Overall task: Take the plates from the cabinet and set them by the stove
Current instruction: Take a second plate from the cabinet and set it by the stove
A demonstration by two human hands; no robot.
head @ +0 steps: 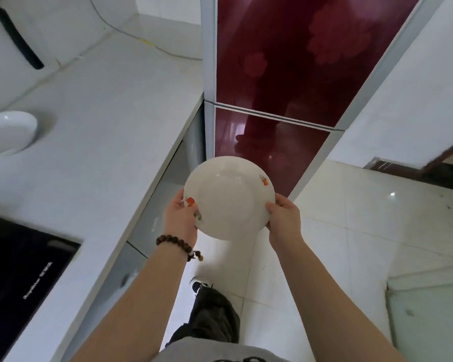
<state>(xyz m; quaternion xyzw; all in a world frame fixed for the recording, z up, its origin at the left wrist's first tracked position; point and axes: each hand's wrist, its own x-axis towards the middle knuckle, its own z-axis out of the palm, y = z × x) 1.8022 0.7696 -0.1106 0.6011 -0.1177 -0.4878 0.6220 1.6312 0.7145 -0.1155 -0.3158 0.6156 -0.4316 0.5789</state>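
A white plate [229, 198] with small red-orange flower marks on its rim is held in the air in front of me, above the floor and just right of the counter's edge. My left hand [179, 218] grips its left rim, thumb on top. My right hand [284, 219] grips its right rim in the same way. Another white plate [7, 131] rests on the white counter [102, 131] at the far left. The black glass stove [19, 280] is set into the counter at the lower left.
A tall dark red glossy cabinet [277, 74] with grey metal frames stands straight ahead, its doors closed. A black handle [16, 37] shows at the top left, and a thin cable [147, 43] runs along the counter's back. White floor tiles [351, 231] lie to the right.
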